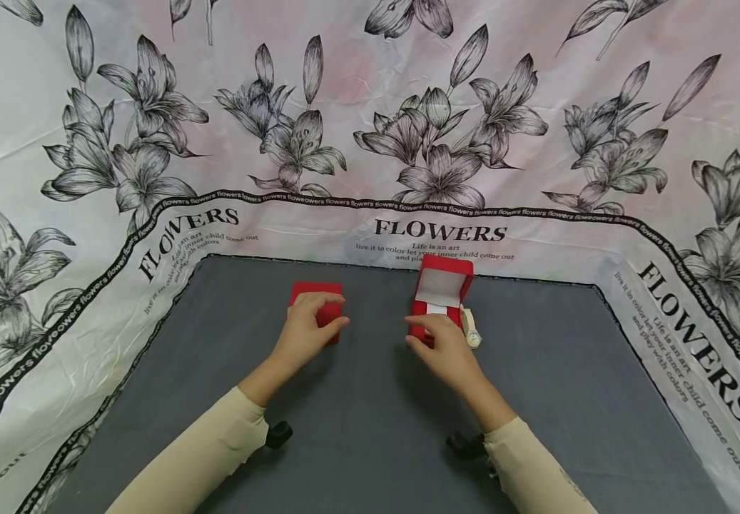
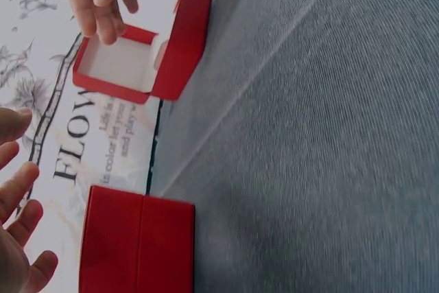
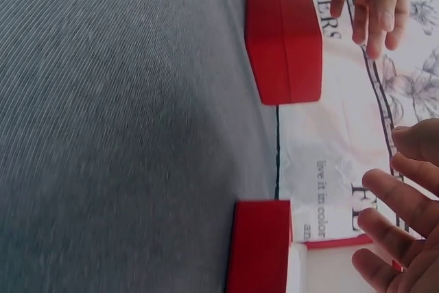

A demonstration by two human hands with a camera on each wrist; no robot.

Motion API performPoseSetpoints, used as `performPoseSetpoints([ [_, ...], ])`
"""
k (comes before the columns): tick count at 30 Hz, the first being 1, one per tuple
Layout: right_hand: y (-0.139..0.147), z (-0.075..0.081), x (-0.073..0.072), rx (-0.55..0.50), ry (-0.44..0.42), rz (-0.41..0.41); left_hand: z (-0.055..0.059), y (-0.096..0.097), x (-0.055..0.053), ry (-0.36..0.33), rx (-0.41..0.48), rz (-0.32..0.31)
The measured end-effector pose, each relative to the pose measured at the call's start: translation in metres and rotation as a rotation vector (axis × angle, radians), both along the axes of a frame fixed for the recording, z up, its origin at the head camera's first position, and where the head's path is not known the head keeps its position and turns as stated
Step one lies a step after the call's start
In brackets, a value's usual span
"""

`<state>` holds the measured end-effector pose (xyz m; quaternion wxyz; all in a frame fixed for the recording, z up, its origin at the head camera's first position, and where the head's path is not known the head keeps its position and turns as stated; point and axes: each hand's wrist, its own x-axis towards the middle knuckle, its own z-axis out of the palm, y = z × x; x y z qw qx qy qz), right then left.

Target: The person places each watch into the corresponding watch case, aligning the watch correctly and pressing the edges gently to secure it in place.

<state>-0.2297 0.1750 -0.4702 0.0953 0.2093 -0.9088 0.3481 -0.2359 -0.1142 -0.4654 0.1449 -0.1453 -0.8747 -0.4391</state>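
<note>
Above a closed red box [image 1: 329, 312] hovers my left hand [image 1: 302, 335], its fingers loosely bent and holding nothing. The right wrist view shows that box [image 3: 285, 46] standing apart from the left hand [image 3: 374, 1]. My right hand [image 1: 452, 353] hangs over the front of an open red box [image 1: 448, 265], fingers spread and gripping nothing. The open box's lid is tipped back, showing a pale lining [image 1: 440, 285] and a white insert [image 1: 437, 309]; my right hand hides part of its inside. Against its right side lies a wristwatch [image 1: 471, 330] with a pale strap.
Both boxes stand on a dark grey cloth [image 1: 370, 400] near its far edge. Behind it hangs a white flower-printed sheet [image 1: 318, 232] with black lettering, which also borders the sides. Black straps [image 1: 278, 434] show at the wrists.
</note>
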Motion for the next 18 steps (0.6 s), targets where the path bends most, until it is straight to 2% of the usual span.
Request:
performPoseSetpoints([
  [4,0.012,0.001,0.002,0.009,0.027,-0.019,-0.001,0.011,-0.002,-0.002,-0.032,-0.029],
  [11,0.037,0.004,0.007,0.048,0.086,-0.068,-0.002,0.038,-0.009,0.005,-0.076,-0.119],
  [18,0.061,0.006,0.008,0.065,0.059,-0.145,-0.005,0.070,-0.019,-0.030,-0.179,-0.202],
])
